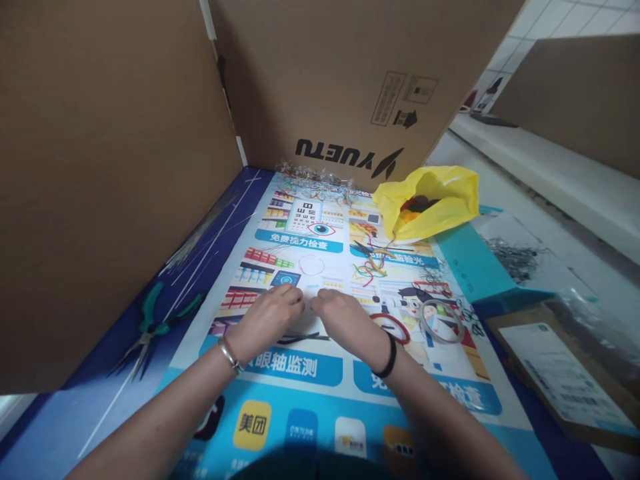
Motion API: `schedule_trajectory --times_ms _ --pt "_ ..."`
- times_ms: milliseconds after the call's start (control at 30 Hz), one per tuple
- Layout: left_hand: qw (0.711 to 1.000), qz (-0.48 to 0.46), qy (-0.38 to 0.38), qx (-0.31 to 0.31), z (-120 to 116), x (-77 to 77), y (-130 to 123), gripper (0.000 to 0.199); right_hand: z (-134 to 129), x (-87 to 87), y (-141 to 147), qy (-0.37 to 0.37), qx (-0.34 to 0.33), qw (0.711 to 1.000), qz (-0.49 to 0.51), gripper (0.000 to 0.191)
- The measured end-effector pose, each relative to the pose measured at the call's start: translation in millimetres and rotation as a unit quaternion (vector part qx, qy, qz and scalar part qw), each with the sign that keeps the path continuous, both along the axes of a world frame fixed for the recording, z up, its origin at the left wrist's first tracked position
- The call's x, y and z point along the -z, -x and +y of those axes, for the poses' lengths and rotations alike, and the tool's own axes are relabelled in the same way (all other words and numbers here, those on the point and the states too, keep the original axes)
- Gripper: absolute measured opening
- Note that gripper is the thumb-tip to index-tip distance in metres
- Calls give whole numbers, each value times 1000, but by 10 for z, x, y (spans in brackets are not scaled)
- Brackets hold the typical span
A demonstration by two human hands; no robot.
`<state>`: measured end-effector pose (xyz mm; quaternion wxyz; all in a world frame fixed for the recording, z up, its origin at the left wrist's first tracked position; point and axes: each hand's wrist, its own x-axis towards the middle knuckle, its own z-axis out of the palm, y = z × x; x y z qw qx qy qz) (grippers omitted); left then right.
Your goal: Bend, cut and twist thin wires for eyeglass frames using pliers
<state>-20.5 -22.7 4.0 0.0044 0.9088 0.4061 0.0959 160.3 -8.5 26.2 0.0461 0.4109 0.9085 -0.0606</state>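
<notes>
My left hand and my right hand are close together over the printed poster sheet, a small gap between them. Both are closed, fingertips pinched; whatever they may hold is too small or hidden to make out. Just beyond the fingers lies a thin pale loop. A red coil lies close to my right hand, and a silver-grey coil sits further right. Past them, multicoloured cords and small scissors lie on the sheet. Teal-handled pliers rest at the left with jaws toward me.
Cardboard walls stand at the left and back. A yellow bag lies open at the back right, near a teal folder, a heap of dark wire pieces and a labelled cardboard parcel. Tangled wire lies along the back.
</notes>
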Motion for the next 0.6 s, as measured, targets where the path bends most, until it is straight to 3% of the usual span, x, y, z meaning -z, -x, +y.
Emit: schedule_trajectory --times_ms 333,600 --pt "999 24 12 -45 -43 -9 -21 8 8 72 79 9 27 999 22 21" --pt "993 -41 -14 -111 -50 90 -12 15 87 223 75 44 73 985 148 18"
